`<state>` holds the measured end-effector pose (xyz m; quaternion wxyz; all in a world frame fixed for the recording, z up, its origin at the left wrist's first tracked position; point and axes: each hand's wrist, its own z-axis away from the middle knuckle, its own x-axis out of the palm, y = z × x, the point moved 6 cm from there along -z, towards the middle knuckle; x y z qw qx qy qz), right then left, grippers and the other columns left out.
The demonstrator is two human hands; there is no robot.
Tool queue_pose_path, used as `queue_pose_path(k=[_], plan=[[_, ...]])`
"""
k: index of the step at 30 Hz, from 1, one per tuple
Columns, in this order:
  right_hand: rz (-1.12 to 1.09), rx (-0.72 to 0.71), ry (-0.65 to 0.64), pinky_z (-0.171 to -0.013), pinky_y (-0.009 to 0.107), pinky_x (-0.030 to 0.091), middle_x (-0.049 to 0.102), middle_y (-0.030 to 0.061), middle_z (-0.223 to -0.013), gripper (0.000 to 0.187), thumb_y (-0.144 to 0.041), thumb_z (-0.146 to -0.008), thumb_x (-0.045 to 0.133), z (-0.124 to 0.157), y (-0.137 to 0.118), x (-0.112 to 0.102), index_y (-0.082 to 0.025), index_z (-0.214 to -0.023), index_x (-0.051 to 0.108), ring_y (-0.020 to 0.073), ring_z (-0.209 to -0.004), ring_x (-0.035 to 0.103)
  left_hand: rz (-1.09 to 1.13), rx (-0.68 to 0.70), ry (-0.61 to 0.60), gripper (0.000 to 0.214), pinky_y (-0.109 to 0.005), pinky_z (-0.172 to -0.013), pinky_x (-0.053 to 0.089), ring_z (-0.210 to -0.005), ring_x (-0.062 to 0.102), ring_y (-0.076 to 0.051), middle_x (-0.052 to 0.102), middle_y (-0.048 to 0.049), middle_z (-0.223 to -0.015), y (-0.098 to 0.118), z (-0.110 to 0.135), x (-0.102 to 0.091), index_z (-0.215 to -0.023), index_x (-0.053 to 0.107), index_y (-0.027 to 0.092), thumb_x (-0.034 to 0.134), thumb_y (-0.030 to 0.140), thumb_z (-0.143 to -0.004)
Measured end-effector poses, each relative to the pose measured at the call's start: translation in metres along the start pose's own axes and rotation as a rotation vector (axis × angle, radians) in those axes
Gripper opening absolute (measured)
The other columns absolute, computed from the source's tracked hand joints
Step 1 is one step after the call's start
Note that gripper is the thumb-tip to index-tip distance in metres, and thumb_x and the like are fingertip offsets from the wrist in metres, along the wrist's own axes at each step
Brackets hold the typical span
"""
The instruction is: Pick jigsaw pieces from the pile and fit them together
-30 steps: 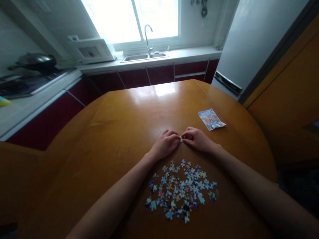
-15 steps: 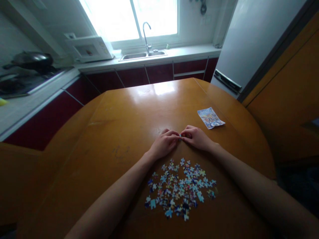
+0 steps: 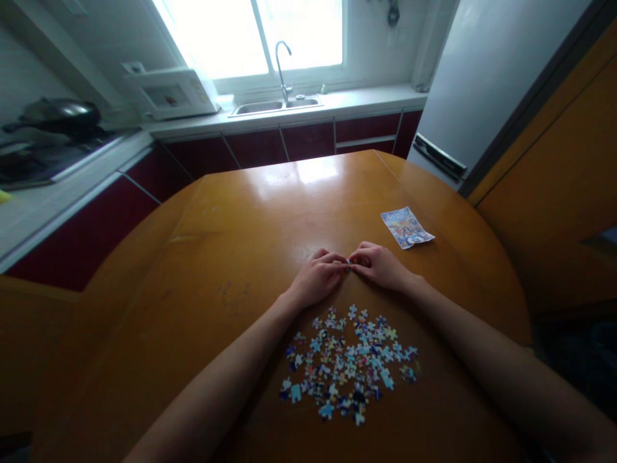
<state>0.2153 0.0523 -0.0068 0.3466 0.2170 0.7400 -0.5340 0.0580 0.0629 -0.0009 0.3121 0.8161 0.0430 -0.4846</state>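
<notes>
Nearest the camera, a loose heap of puzzle pieces (image 3: 348, 363) is lying spread on the wooden worktop (image 3: 231, 257), between the person's two forearms. Just beyond the heap, the left hand (image 3: 315, 280) and the right hand (image 3: 380, 265) are resting on the worktop, knuckles up, their fingertips meeting at the middle. The fingers of both hands are curling inward and pinching together around a small puzzle piece (image 3: 348, 262), of which only a speck is showing; it looks like a single piece, though it is too small to tell whether two are being pressed together. This held piece is sitting low over the worktop, just beyond the far edge of the heap.

Farther off and to the right, a printed picture card (image 3: 407, 227) is lying flat on the worktop, near the right hand but apart from it. Beyond the worktop, a counter with a sink (image 3: 277, 106) and tap is running under a bright window (image 3: 250, 35), a microwave (image 3: 166, 96) is standing to the left of it, and a refrigerator (image 3: 482, 83) is standing at the far right.
</notes>
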Motion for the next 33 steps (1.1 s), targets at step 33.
queue_pose_path(k=[33], plan=[[0.297, -0.419, -0.596, -0.055, 0.032, 0.033, 0.068, 0.0036, -0.083, 0.008, -0.021, -0.083, 0.066, 0.087, -0.127, 0.042, -0.021, -0.075, 0.065, 0.0184, -0.072, 0.059, 0.006, -0.033, -0.014, 0.029, -0.039, -0.099, 0.048, -0.1, 0.054, -0.019, 0.069, -0.0002, -0.114, 0.002, 0.001, -0.001, -0.113, 0.072, 0.028, 0.053, 0.017, -0.094]])
